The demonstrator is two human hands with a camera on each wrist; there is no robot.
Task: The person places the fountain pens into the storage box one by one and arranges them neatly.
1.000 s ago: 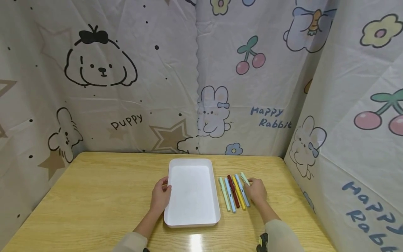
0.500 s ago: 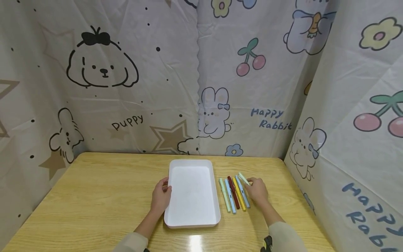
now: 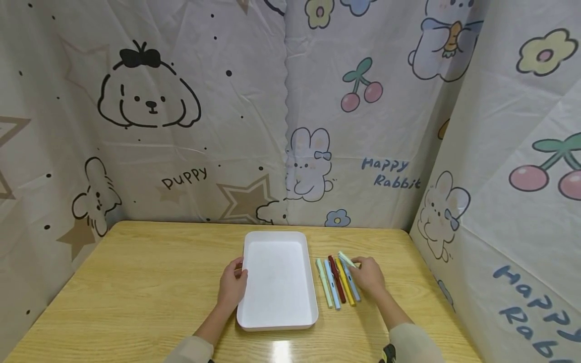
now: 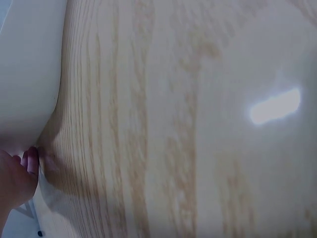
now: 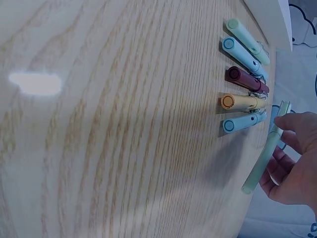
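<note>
My left hand (image 3: 231, 288) holds the left side of a shallow white tray (image 3: 277, 282), thumb at the rim. In the left wrist view, part of that hand (image 4: 21, 177) shows at the tray's corner. My right hand (image 3: 370, 276) pinches a light green pen (image 5: 262, 163) between thumb and fingers, tilted and lifted off the table. Beneath and left of it lies a row of capped pens: light green (image 3: 324, 283), light blue (image 3: 332, 285), dark red (image 3: 337, 278), yellow (image 3: 345, 282) and another blue pen (image 3: 353, 287), partly covered by the hand.
Everything rests on a wooden table (image 3: 172, 282), whose back edge meets a printed curtain (image 3: 245, 126). More curtain hangs close along the right side. The tray stands just left of the pen row.
My right hand has lifted the light green pen and swung its far end left, over the row. The left hand stays on the tray. The head view has tilted up slightly.
</note>
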